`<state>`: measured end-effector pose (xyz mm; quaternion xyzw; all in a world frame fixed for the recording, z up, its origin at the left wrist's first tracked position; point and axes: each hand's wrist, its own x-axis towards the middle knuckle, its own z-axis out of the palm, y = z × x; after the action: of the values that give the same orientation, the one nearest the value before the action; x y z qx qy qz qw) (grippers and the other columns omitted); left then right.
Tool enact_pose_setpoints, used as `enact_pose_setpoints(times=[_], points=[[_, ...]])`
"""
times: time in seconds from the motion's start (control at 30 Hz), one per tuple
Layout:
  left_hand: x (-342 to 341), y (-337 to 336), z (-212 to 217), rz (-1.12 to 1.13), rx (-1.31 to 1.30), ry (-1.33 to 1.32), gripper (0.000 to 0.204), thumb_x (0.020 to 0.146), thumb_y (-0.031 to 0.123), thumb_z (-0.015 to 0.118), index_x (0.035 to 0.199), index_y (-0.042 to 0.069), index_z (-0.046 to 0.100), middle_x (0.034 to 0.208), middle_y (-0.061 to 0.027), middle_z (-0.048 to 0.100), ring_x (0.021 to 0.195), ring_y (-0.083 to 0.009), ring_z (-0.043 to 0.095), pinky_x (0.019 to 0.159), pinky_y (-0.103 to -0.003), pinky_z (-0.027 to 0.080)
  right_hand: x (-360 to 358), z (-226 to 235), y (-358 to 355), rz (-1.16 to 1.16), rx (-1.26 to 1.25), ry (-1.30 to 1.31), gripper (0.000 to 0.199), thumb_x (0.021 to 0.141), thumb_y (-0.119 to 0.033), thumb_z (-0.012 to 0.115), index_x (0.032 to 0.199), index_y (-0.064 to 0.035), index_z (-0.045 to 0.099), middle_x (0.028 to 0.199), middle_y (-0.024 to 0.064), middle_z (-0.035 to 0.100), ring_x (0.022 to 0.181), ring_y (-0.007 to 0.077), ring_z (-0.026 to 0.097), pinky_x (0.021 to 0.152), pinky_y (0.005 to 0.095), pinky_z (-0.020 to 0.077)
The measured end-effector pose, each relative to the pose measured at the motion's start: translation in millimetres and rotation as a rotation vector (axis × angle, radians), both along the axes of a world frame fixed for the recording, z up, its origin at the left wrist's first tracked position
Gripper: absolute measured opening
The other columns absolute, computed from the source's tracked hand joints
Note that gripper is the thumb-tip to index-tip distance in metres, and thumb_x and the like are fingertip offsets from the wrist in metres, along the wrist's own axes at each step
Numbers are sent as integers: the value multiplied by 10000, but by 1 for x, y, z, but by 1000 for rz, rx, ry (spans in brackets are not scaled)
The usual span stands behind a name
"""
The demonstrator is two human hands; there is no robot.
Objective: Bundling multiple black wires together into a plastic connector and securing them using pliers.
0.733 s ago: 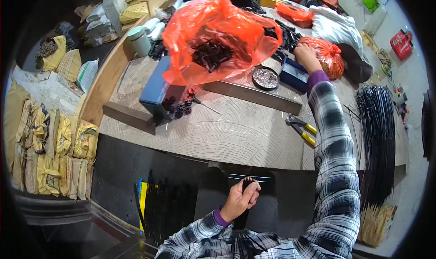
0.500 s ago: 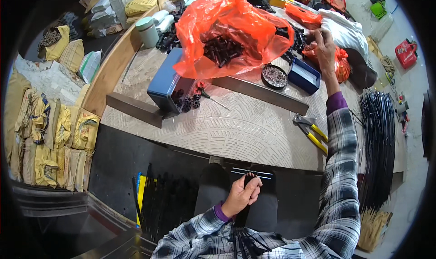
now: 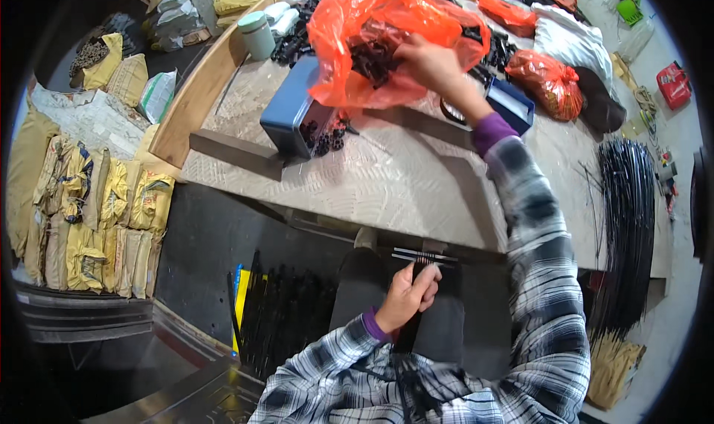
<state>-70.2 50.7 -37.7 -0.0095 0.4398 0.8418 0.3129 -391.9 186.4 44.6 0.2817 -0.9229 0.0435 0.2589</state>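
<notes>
Where the near edge is filled by checked sleeves [image 3: 547, 305], the left hand [image 3: 407, 300] is seen over the lap, its grip closed around a bundle of thin black rods [image 3: 424, 261]. The rod tips are pointed away from the body, and thin pale strips [image 3: 403, 257] are laid crosswise just at them. To the left of the lap, loose black rods [image 3: 290, 316] are gathered beside a yellow strip [image 3: 242, 305].

Beyond the lap, the textured worktop [image 3: 357, 186] is crossed by a long metal bar [image 3: 424, 125], partly hidden by the right forearm. On the left, a blue box [image 3: 286, 108], seemingly tipped on its side, is set with small round black parts [image 3: 327, 140] at its mouth.

Farther over the worktop, an open red plastic bag [image 3: 338, 26] is reached into by the right hand [image 3: 433, 65]. Short black tubes [image 3: 372, 58] are heaped inside, right at the fingertips and to their left, with long axes turned in various directions. The right hand is much the nearer; the left is well apart, on the body side. Whether the right grip is apart or clamped on a tube cannot be told, as the fingers are blurred against the dark heap.

To the far right, a tied red bag [image 3: 547, 82] is placed beside a black cap [image 3: 599, 104].
</notes>
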Motion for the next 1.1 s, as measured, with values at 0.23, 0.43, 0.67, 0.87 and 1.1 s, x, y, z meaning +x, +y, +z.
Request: enact_pose_setpoints(times=[0.23,0.43,0.67,0.87,1.1], points=[[11,-7,-1,158,44,103,354,959,378,240,1013,51,365,752,-148,590,498,-144,525,468,-216,407,201,14,11,374,-951,-966,315,815,-121,608,1123,-60,576,855,-6,636,703,13,517,553,154,376],[28,9,16,154,37,123,330,961,365,251,1022,52,337,978,-239,593,642,-223,632,566,-247,486,274,-15,32,200,-1244,-1173,247,808,-164,636,1011,-25,620,828,44,654,729,68,589,622,187,456],[53,19,22,176,31,221,235,956,268,339,1020,42,343,1035,-222,581,710,-208,643,627,-246,507,303,-22,43,251,-1385,-1114,240,792,-209,653,947,-26,634,780,44,647,628,54,543,555,175,424],[68,23,27,227,13,316,177,929,137,413,1027,15,330,1047,-252,563,767,-219,638,659,-271,521,318,-20,44,230,-1400,-1102,227,776,-224,674,899,-36,638,695,6,600,585,37,503,522,166,407],[82,26,29,206,63,350,245,912,77,423,1108,4,296,1081,-271,537,820,-266,635,719,-325,532,324,-21,42,281,-1412,-1097,180,749,-191,690,803,-38,614,655,-19,547,520,30,449,460,159,356]])
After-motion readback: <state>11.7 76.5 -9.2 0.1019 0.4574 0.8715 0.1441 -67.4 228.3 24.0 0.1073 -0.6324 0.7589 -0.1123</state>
